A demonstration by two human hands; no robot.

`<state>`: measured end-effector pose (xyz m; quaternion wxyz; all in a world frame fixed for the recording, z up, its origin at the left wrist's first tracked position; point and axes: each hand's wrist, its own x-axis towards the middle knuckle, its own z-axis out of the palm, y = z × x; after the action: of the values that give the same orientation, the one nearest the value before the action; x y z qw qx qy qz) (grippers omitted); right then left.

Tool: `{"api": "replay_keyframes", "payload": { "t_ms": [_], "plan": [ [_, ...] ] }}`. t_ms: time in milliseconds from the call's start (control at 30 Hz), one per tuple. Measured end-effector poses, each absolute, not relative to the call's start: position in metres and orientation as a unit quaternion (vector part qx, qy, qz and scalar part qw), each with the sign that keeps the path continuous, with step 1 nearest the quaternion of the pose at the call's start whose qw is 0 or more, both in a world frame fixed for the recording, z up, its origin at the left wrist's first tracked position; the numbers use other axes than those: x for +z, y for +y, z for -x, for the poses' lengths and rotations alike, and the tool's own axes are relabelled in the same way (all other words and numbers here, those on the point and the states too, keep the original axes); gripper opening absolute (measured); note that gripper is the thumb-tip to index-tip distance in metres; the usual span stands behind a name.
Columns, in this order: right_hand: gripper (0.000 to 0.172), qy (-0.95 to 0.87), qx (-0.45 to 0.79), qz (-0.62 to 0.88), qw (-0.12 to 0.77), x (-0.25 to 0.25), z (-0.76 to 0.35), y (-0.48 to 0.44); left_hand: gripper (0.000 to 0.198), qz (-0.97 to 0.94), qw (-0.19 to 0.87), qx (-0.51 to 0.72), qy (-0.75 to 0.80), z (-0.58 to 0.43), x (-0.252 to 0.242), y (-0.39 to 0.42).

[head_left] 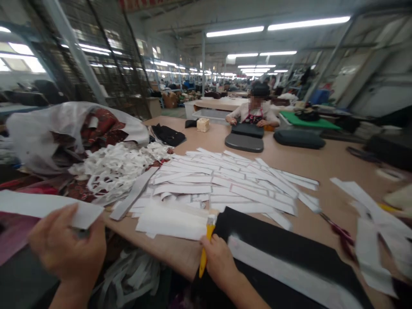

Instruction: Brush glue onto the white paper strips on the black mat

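Two of the person's hands are in view at the near edge of the tabletop. The left hand is slightly blurred and pinches one white paper sheet between thumb and fingers, holding it up off the tabletop. The right hand is curled closed around one yellow utility knife, its metal tip upward, just beside one black panel that carries a long white strip along its surface. Next to the knife lies one small stack of white paper, and beyond it spreads a loose heap of white paper strips, which overlap too much for an exact count, though there seem to be a few dozen. One long grey strip lies along the heap's left edge. Further left are one mound of white lattice-like offcuts and one large plastic bag holding patterned red fabric. To the right lie one pair of red-handled scissors and several white paper pieces. Across the tabletop, one co-worker sits with both hands on a dark panel, near two more dark panels.
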<state>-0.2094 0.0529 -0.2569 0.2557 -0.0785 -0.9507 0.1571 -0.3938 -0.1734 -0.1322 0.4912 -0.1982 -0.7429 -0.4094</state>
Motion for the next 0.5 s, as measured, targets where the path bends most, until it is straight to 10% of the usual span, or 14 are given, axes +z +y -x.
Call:
{"api": "replay_keyframes", "payload": {
  "t_ms": [267,500],
  "plan": [
    [0.030,-0.778,0.423,0.081,0.458,-0.161,0.138,0.095,0.039,0.616,0.183,-0.469,-0.605,0.264,-0.124,-0.047],
    [0.022,-0.845,0.316,0.223,0.369,-0.167,0.068,0.124,0.016,0.440,-0.215,-0.699,-0.522,0.223,-0.117,0.022]
  ]
}}
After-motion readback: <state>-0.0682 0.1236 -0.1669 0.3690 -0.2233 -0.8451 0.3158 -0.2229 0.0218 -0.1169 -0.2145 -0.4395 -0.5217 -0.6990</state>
